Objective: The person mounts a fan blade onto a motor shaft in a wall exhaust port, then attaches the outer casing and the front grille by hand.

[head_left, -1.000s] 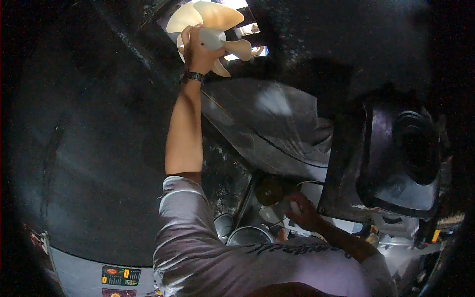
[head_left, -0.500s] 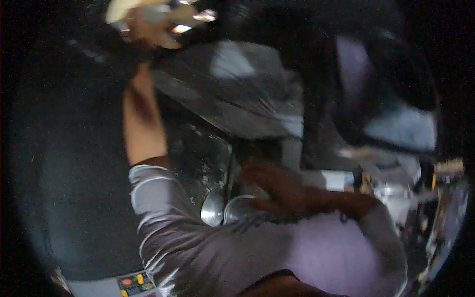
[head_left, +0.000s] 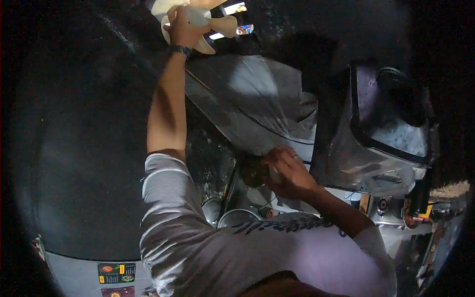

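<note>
Two hands are at work, well apart. The left hand [head_left: 182,27] is raised to the far top of the scene, its fingers wrapped around the hub of a cream plastic fan blade [head_left: 198,20] that sits against a bright opening in the dark, grimy wall; a dark wristband [head_left: 179,49] shows below it. The right hand [head_left: 289,173] is lower and nearer, fingers curled over a round brownish object [head_left: 255,172], apparently a small motor or cap, though the dim light leaves its kind uncertain. This object lies just beside a sloping sheet-metal hood [head_left: 252,104]. To the right stands a dark bulky housing [head_left: 386,128]. Near the person's chest, two round metal pots [head_left: 237,218] show below the hand.

Judgement: the fan blade appears to be held in place at the opening while the lower hand steadies the round part. To do this well, the upper grip should stay on the hub, not the thin blades, which could flex or crack. The lower grip should remain firm, since soot and grease may make the part slip.
</note>
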`<state>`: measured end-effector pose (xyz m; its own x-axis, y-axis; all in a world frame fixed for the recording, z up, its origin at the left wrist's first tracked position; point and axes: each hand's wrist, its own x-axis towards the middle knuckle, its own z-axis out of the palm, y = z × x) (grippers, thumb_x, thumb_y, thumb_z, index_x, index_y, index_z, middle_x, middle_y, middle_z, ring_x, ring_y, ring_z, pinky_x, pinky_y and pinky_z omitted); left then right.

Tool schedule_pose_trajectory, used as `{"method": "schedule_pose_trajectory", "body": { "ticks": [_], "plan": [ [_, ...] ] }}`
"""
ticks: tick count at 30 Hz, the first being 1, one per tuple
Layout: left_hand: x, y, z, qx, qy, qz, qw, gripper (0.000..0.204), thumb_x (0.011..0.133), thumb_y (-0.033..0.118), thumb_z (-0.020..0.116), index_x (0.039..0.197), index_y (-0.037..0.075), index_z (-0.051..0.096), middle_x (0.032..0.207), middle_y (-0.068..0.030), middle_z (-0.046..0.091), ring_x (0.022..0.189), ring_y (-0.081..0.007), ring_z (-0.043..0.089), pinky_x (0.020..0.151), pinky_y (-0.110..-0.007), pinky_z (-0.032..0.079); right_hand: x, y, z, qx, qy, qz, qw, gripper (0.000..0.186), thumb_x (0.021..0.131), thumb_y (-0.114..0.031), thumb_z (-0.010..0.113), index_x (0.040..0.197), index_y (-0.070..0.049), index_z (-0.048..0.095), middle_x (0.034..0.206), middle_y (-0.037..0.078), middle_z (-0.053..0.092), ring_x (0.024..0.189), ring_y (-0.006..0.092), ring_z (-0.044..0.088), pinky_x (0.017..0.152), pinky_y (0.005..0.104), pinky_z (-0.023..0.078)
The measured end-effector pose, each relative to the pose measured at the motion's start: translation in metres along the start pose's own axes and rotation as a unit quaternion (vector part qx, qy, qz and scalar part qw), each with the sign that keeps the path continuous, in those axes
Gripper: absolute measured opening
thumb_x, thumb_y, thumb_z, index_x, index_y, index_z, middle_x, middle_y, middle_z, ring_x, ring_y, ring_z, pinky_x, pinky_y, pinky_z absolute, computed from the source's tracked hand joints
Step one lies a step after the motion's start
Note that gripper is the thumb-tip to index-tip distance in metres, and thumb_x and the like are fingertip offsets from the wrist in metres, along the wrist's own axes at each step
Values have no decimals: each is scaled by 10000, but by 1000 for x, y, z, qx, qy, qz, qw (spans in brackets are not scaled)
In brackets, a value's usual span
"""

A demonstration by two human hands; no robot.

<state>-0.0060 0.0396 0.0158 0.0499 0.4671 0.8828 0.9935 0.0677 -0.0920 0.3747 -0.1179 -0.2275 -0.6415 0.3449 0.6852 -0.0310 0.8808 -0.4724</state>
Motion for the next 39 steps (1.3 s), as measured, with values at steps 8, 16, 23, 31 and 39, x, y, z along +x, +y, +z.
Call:
{"method": "schedule_pose_trajectory", "body": {
  "ticks": [8, 16, 23, 31, 39],
  "plan": [
    [-70, -39, -148, 77, 45, -33, 995, 886, 583, 243, 885, 1332, 72, 443, 1314, -182, 439, 1240, -359, 443, 1022, -451, 417, -7, 2, 4, -45, -117, 193, 973, 428, 800, -241, 725, 1156, -57, 577, 1216, 168, 552, 1114, 395, 529, 965, 464, 434],
    [-152, -53, -227, -175, 1, -156, 972, 933, 645, 89, 856, 1408, 44, 321, 1362, -136, 347, 1259, -292, 438, 991, -397, 485, 5, -7, 9, -99, -230, 259, 933, 453, 819, -318, 712, 1164, -56, 583, 1217, 182, 560, 1097, 415, 547, 945, 475, 453],
    [-193, -5, -220, -440, -12, -261, 859, 719, 872, 75, 674, 1473, 113, 282, 1327, -111, 526, 1138, -213, 569, 949, -361, 494, 2, -9, 12, -112, -258, 263, 923, 476, 830, -371, 701, 1175, -64, 584, 1222, 187, 562, 1126, 415, 548, 934, 478, 472],
    [-248, 8, -182, -846, 59, -289, 445, 750, 847, 147, 725, 1472, 134, 309, 1417, -67, 439, 1273, -207, 463, 1037, -398, 445, 9, -8, 16, -149, -318, 281, 893, 508, 839, -392, 693, 1194, -47, 575, 1238, 205, 549, 1145, 420, 539, 948, 479, 470],
    [-343, 38, -152, -724, 106, -458, 505, 759, 843, 152, 730, 1472, 131, 307, 1420, -69, 437, 1275, -209, 462, 1038, -399, 444, 14, -7, 29, -99, -270, 252, 924, 471, 869, -360, 673, 1204, -43, 582, 1204, 200, 563, 1133, 378, 553, 965, 432, 452]
  ]
}}
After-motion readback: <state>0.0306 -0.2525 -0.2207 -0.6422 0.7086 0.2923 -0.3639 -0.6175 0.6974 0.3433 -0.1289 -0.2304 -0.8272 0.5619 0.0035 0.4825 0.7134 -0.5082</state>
